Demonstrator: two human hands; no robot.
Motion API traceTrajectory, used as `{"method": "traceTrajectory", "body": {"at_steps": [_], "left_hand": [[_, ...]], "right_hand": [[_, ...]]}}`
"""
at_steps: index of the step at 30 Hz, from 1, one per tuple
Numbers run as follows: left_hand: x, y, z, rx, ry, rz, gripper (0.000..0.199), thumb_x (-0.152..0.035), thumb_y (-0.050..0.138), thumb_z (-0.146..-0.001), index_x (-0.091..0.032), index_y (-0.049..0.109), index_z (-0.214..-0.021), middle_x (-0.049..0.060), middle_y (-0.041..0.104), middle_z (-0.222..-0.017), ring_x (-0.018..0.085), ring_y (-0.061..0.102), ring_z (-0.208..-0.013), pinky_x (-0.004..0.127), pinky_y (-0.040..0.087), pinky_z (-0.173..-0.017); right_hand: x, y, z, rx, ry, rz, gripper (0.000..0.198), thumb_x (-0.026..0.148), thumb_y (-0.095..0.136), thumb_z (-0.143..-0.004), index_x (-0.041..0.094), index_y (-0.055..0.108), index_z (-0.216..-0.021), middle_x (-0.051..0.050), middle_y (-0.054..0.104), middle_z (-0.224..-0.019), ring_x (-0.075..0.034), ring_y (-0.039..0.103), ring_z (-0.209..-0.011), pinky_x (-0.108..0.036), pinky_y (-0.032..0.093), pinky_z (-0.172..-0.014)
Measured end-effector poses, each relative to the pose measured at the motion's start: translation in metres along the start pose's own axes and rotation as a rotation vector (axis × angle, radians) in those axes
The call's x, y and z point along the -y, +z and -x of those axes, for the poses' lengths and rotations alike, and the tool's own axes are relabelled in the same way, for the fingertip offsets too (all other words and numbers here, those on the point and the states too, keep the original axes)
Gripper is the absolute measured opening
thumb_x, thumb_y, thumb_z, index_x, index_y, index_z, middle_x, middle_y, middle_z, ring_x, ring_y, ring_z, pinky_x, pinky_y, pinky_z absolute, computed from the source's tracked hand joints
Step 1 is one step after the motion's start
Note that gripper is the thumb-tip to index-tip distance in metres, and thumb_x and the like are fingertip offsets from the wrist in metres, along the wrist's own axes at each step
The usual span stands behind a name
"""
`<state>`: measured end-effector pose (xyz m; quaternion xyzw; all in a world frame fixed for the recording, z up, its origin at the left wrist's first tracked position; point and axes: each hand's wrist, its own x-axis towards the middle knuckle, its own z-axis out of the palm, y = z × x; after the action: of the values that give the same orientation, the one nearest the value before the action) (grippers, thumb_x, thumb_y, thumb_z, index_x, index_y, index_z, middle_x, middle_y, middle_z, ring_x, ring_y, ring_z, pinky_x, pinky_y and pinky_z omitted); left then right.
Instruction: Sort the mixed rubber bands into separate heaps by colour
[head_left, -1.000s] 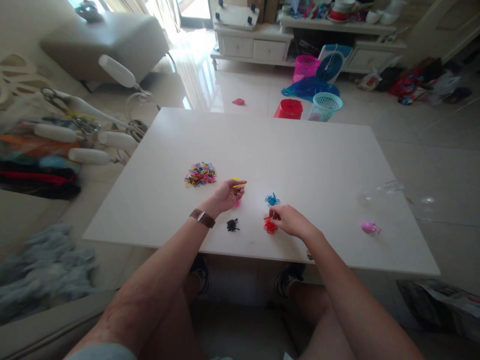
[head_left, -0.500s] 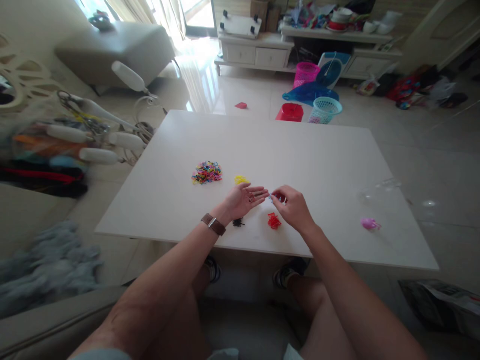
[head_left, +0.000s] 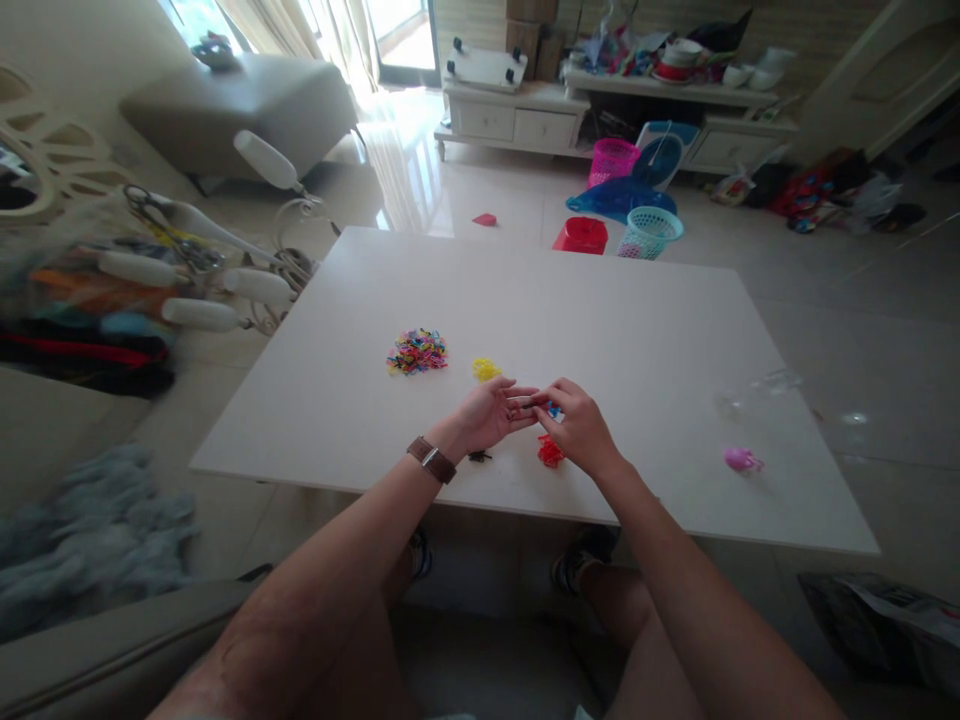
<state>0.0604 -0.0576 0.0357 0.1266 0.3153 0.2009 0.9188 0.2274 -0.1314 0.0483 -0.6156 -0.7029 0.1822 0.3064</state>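
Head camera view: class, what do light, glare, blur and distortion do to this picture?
In the head view, the bright doorway is washed out and glares on the floor; in the head view, the outer edges look stretched and smeared, the grey fluffy heap included; in the head view, the small dark piece by the right hand is too soft to identify.

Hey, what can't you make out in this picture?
All in the head view:
- Black pile: mostly hidden by the left hand.
- Blue pile: partly behind the right hand.
- Dark piece where the hands meet: too small to identify.
- Dark item, lower right: cut off by the right edge.
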Motion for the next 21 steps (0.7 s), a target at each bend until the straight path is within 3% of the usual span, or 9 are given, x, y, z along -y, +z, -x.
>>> {"method": "traceTrajectory", "body": {"at_steps": [9,13,21], "left_hand": [[0.008,-0.007,-0.001,-0.011,-0.031,-0.056,0.027,-0.022,0.049,-0.090,-0.005,0.068,-0.095,0.017,0.072,-0.086,0.020,0.071,-0.079,0.031,0.056,-0.083],[0.010,-0.006,0.002,-0.011,-0.035,-0.028,0.025,-0.023,0.047,-0.090,-0.007,0.067,-0.091,0.015,0.070,-0.079,0.020,0.070,-0.076,0.032,0.056,-0.082],[0.008,-0.001,0.011,0.025,-0.049,-0.033,0.028,-0.027,0.046,-0.093,-0.007,0.066,-0.090,0.016,0.070,-0.084,0.020,0.069,-0.077,0.032,0.055,-0.082]], "right_hand": [[-0.002,0.009,0.000,0.113,-0.009,0.069,0.013,0.011,0.054,-0.089,0.020,0.057,-0.081,-0.005,0.058,-0.092,-0.020,0.054,-0.090,-0.032,0.044,-0.081],[0.004,0.012,-0.001,0.091,-0.015,0.053,0.014,0.010,0.047,-0.090,0.021,0.053,-0.085,-0.007,0.059,-0.090,-0.021,0.053,-0.088,-0.033,0.043,-0.080],[0.012,0.002,0.002,0.094,-0.046,-0.059,0.020,0.008,0.050,-0.089,0.021,0.063,-0.098,-0.005,0.062,-0.090,-0.020,0.055,-0.087,-0.031,0.044,-0.080]]}}
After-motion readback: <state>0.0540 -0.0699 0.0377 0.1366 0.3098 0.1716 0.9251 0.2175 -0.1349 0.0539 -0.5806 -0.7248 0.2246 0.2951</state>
